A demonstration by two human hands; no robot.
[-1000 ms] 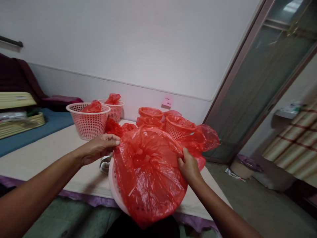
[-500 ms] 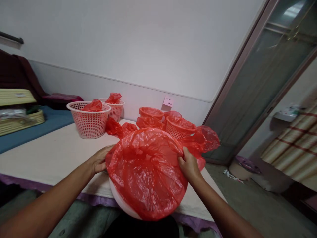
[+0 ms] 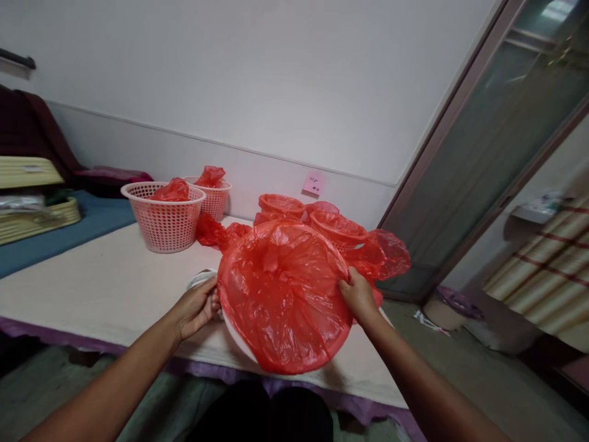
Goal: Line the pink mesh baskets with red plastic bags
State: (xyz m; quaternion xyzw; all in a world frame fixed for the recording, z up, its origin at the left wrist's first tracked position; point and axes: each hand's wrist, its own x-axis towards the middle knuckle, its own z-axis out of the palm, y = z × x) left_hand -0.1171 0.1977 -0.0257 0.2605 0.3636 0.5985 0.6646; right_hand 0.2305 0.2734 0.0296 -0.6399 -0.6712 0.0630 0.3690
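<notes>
- Two bare hands flank the work: the left hand (image 3: 196,309) at the rim's left side, wrist bent, fingers half curled—whether they grip, I cannot tell; the right hand (image 3: 360,296) clamps the right rim, thumb over the film.
- Thin, translucent red plastic bag (image 3: 288,307): its left edge, pulled loose a second ago, now lies over the rim, apparently covering it nearly all round.
- Round white plastic basket (image 3: 238,339): inside-lined by the bag, mouth tilted towards the person, above the cream cloth-covered table (image 3: 110,276).
- Farther back: a perforated pale-pink plastic basket (image 3: 165,228).
</notes>
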